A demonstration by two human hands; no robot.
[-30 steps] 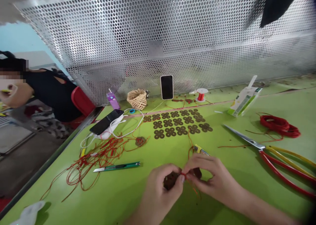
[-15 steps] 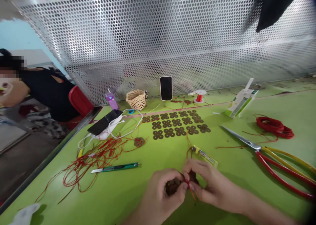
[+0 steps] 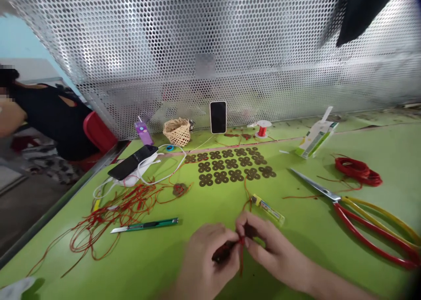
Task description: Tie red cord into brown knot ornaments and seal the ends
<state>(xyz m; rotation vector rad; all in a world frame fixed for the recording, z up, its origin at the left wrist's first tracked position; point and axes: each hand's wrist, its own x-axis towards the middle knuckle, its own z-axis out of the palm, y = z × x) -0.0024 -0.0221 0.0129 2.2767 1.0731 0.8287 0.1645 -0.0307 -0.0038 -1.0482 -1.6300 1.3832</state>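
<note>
At the front of the green table, my left hand (image 3: 210, 258) is closed around a bundle of dark coins (image 3: 223, 252), mostly hidden by the fingers. Red cord (image 3: 241, 251) is knotted at the bundle's right side, and one end hangs below the fingertips. My right hand (image 3: 271, 249) pinches this cord at the knot, its fingertips touching those of the left. Just beyond the right hand lies a lighter (image 3: 268, 208) with a yellow end. A length of red cord runs up from there toward rows of dark coins (image 3: 236, 175) grouped in fours.
Left lie a green utility knife (image 3: 144, 225), blade out, tangled red cords (image 3: 112, 216), a tied coin piece (image 3: 180, 189) and a phone (image 3: 133, 162). Large scissors (image 3: 335, 199) and a cord coil (image 3: 357, 170) lie right. Behind stand a basket (image 3: 177, 132) and spool (image 3: 262, 130). A person (image 3: 49, 116) sits left.
Both hands have shifted slightly left in view, along with the whole scene. The coin bundle has turned within the left hand and shows less; the cord end now hangs straighter down.
</note>
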